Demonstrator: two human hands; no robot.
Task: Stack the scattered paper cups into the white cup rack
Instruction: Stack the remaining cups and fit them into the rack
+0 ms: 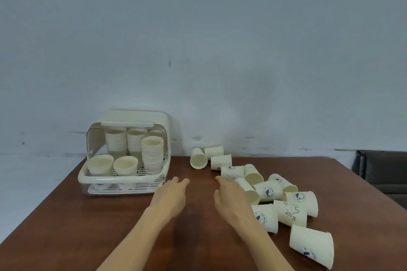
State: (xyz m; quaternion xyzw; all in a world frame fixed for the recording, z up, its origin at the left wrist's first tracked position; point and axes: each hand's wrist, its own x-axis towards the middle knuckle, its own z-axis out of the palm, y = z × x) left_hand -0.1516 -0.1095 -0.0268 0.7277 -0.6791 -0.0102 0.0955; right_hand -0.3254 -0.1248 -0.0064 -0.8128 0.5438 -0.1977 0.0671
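Note:
The white cup rack (88, 179) stands at the table's back left with its clear cover raised. Inside it are tall stacks of paper cups (152, 154) and two single cups (100, 165) at the front. Several loose paper cups (267, 190) lie on their sides across the right half of the table, from the far edge down to a big one (311, 245) near me. My left hand (171, 197) hovers over the table with straight fingers, holding nothing. My right hand (231, 199) reaches toward the nearest fallen cups, fingers relaxed and empty.
The brown wooden table (88, 226) runs up to a pale grey wall. A dark chair or sofa (381, 171) sits beyond the table's right edge. The rack stands close to the table's left edge.

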